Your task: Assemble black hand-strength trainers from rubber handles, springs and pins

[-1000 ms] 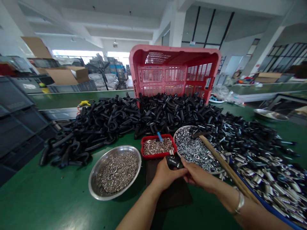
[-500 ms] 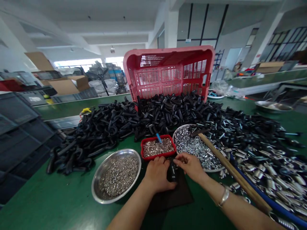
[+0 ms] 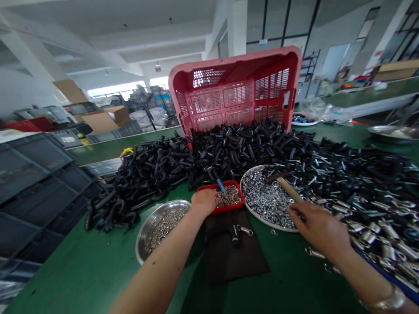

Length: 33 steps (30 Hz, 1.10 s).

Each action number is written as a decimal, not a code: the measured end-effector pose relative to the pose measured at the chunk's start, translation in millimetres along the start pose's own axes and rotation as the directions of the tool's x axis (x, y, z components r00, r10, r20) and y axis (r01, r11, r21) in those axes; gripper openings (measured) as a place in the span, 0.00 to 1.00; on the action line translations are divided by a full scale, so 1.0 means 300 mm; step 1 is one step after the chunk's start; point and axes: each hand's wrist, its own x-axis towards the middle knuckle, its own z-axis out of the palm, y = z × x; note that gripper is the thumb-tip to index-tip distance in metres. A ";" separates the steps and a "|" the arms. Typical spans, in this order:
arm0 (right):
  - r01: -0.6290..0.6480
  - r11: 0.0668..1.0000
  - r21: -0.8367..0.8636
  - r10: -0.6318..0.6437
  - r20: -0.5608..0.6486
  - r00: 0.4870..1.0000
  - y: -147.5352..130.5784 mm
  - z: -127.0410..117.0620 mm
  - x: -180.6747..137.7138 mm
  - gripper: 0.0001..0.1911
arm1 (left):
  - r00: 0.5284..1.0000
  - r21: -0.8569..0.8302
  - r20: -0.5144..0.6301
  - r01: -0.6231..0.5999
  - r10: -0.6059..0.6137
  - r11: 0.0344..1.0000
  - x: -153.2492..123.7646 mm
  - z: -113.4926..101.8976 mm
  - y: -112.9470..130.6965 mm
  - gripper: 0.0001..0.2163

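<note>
Poised with left hand (image 3: 204,201) curled at red tray (image 3: 231,209) of pins (image 3: 231,195), fingertips partly hidden, so cannot tell if any pinched; bent at the fingers with right hand (image 3: 322,227), over handle of hammer (image 3: 287,186), closure unclear. See black part (image 3: 235,242) on dark mat (image 3: 235,267) between hands, spring (image 3: 246,230) just beside; judge light, stiff, slippery, best taken by thick body, hammer head-heavy, best by the wood. Can spot white label (image 3: 68,139) and wall sign (image 3: 263,42), but cannot read either.
</note>
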 end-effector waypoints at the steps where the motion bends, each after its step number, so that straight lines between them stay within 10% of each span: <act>1: -0.026 1.000 0.000 0.026 0.010 1.000 0.029 -0.003 -0.003 0.20 | 1.000 -0.009 0.022 0.013 -0.012 1.000 0.036 0.009 0.003 0.08; 13: -0.128 0.990 0.063 0.121 0.102 0.987 0.103 -0.021 -0.002 0.23 | 0.985 -0.160 -0.083 0.138 -0.153 0.977 0.070 0.044 -0.047 0.09; 21: -0.223 0.975 -0.027 0.222 0.248 0.943 0.150 -0.040 -0.016 0.27 | 0.984 -0.610 0.075 -0.082 0.161 0.788 -0.101 0.061 0.017 0.11; 33: -0.211 0.977 0.018 0.202 0.214 0.956 0.172 -0.016 -0.021 0.27 | 0.974 -0.372 0.011 -0.207 0.227 0.905 -0.134 0.086 0.071 0.08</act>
